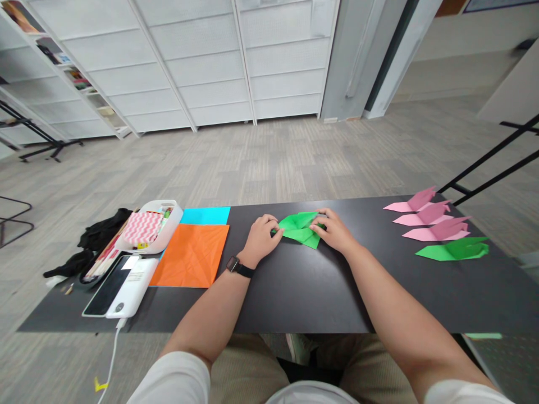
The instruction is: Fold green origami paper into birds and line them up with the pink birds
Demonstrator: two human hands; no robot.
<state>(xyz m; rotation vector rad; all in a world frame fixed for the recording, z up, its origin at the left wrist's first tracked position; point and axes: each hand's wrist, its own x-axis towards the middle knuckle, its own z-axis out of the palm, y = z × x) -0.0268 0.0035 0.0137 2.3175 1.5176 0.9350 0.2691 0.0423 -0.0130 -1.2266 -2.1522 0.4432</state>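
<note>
A partly folded sheet of green origami paper (298,227) lies at the middle of the dark table, between my two hands. My left hand (264,234) pinches its left corner with thumb and forefinger. On the other side, my right hand (332,229) has its fingers curled onto the right edge of the paper. The green paper has several overlapping flaps, with one point facing toward me. Parts of both its ends are hidden under my fingers.
Folded pink paper figures (425,217) and a green one (452,249) stand in a column at the right. Orange paper (193,255) and blue paper (208,215) lie left, beside a white basket (168,227), a phone (107,285) and a cabled white power bank (133,286).
</note>
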